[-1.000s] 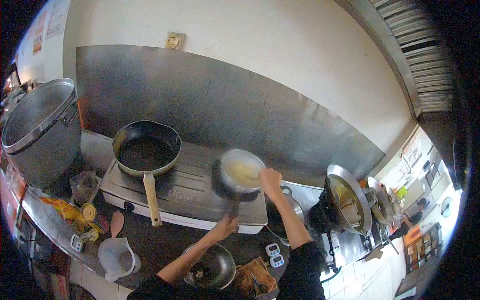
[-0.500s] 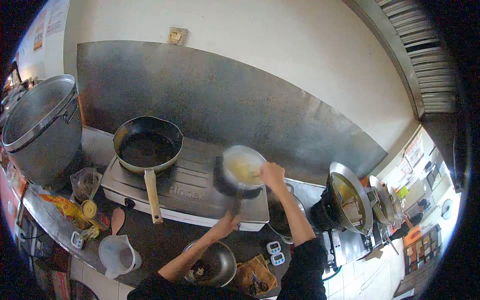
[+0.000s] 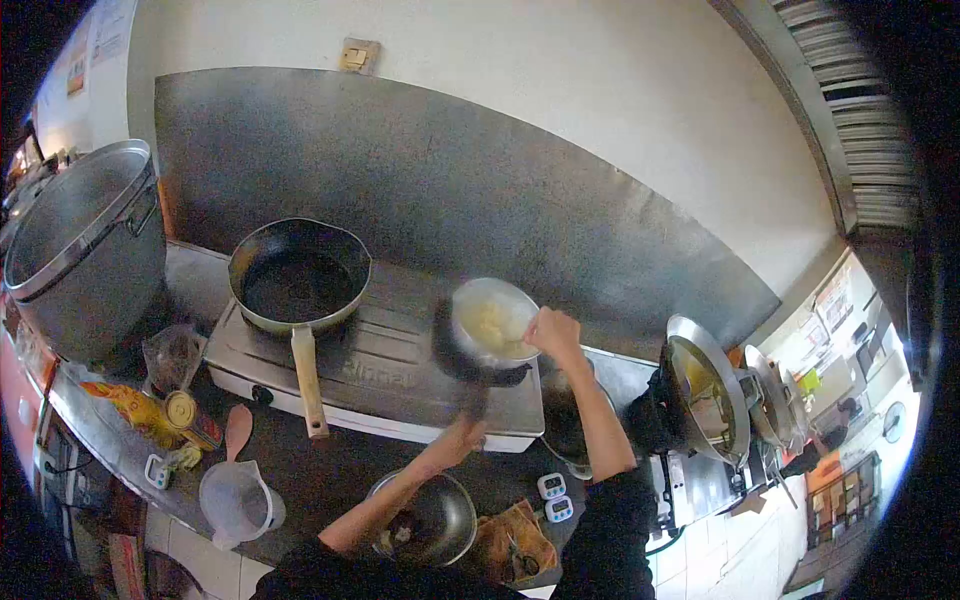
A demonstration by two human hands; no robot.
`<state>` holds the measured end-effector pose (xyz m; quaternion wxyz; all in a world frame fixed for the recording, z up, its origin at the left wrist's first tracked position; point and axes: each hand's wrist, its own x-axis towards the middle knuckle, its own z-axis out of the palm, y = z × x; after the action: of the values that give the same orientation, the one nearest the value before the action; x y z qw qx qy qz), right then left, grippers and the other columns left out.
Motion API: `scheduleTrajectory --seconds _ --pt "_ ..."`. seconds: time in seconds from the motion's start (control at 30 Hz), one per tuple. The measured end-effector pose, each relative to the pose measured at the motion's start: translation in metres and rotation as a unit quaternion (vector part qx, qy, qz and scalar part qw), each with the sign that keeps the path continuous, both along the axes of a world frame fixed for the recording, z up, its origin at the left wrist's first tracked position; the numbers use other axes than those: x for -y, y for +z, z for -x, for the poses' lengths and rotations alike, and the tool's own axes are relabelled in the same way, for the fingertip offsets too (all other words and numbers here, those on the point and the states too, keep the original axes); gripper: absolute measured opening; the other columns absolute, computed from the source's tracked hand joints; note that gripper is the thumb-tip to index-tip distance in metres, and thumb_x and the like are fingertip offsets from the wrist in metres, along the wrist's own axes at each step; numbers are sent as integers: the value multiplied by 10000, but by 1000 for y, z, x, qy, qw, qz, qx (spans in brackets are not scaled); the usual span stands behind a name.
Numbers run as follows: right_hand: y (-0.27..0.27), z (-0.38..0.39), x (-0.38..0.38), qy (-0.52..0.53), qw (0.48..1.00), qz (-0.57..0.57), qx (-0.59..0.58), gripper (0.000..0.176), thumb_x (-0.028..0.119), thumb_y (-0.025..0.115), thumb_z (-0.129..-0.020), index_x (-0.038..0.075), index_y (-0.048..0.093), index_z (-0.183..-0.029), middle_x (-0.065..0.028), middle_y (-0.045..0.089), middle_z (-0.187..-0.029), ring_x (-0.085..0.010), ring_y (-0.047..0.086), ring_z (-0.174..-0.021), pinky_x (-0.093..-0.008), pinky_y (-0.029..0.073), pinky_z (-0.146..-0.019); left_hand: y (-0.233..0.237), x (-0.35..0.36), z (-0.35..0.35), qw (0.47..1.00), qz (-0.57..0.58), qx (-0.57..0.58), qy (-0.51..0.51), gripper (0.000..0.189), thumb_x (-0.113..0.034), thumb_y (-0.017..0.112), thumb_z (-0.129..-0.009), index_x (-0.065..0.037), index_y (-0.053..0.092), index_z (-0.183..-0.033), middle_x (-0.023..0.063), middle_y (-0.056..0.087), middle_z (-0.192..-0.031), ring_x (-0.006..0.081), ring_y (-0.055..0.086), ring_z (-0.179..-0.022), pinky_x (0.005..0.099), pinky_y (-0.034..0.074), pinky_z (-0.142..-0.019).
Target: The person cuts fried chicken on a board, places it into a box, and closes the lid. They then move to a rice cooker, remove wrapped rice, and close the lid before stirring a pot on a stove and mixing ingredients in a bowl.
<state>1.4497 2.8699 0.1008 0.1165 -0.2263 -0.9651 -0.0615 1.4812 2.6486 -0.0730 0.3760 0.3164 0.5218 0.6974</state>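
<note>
My left hand (image 3: 455,446) is closed around the dark, blurred handle of a black pan (image 3: 446,345) over the right side of the stove. A white bowl (image 3: 528,300) with pale yellow food (image 3: 492,326) inside overlaps that pan, hiding most of it. At the bowl's right edge, my right hand (image 3: 553,333) is closed on the rim; its fingertips are partly hidden. Below my left forearm sits a metal bowl (image 3: 452,518) with small scraps in it.
A deep frying pan (image 3: 300,272) stands on the stove's left burner, its handle (image 3: 308,385) jutting forward. Left are a large pot (image 3: 95,255), a plastic jug (image 3: 238,503) and a pink spatula (image 3: 238,432). Two timers (image 3: 555,498) and woks (image 3: 708,385) stand right.
My right hand and the white bowl have shifted slightly, and the bowl looks less blurred. My left hand stays on the pan handle. The whole view has tilted a little.
</note>
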Motion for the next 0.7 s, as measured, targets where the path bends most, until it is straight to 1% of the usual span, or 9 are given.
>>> scheduleTrajectory --seconds 0.07,0.13,0.2,0.23,0.33,0.43,0.53,0.63,0.7 --pt "-2 -1 -5 4 1000 2 -10 130 229 610 -637 122 657 -695 -176 631 -751 -326 620 -734 -436 493 -637 -3 4 1 987 24 -157 -25 370 -161 453 -874 -37 327 -1199 151 472 -916 229 464 -724 374 429 -677" --pt "-12 8 -9 -19 998 -38 -36 123 223 615 -630 128 663 -691 -177 631 -745 -328 620 -723 -435 493 -631 -10 -6 -1 998 18 -64 -22 354 -205 425 -893 -34 308 -1180 134 465 -864 227 448 -689 375 422 -665" --pt "-7 10 -6 -18 1000 -4 8 119 212 618 -628 123 654 -698 -166 629 -718 -327 620 -704 -432 493 -627 -14 -10 5 999 28 -28 -24 334 -241 405 -905 -29 308 -1143 118 461 -821 222 438 -663 373 414 -649" --pt "-2 11 -2 -16 999 11 31 118 207 619 -627 120 650 -701 -160 628 -704 -327 619 -694 -431 493 -626 -15 -10 7 998 41 -34 -29 322 -255 399 -908 -25 317 -1117 111 460 -804 219 437 -656 370 411 -639" --pt "-16 21 -12 -21 995 -62 -73 99 183 618 -627 121 653 -697 -159 626 -692 -336 617 -659 -420 495 -616 -26 -12 6 995 68 -42 -56 317 -283 392 -911 -19 325 -1074 94 460 -767 204 435 -648 364 403 -612" --pt "-15 27 -8 3 999 -39 29 109 194 623 -641 115 642 -714 -152 626 -687 -334 619 -661 -423 495 -626 -16 -8 5 998 12 -59 -32 315 -294 386 -913 -22 322 -1060 83 456 -744 187 431 -643 352 400 -591" --pt "-3 25 -12 -18 999 4 -42 103 200 618 -653 128 651 -719 -142 636 -720 -327 622 -674 -423 494 -647 -21 -9 3 998 -8 -64 -27 308 -295 386 -913 -32 321 -1058 70 447 -732 177 425 -635 338 401 -580" --pt "-18 29 -5 -18 998 -53 21 121 206 615 -660 105 645 -719 -146 638 -742 -320 627 -703 -417 496 -649 -21 -10 2 998 31 -34 -32 284 -281 394 -911 -42 322 -1047 54 435 -725 168 418 -625 326 400 -568" --pt "3 22 0 7 999 -23 27 142 204 611 -661 79 644 -721 -174 633 -753 -326 628 -702 -414 499 -639 -10 -7 4 998 25 -49 -16 265 -267 399 -910 -46 326 -1037 47 429 -720 164 414 -619 322 399 -560"
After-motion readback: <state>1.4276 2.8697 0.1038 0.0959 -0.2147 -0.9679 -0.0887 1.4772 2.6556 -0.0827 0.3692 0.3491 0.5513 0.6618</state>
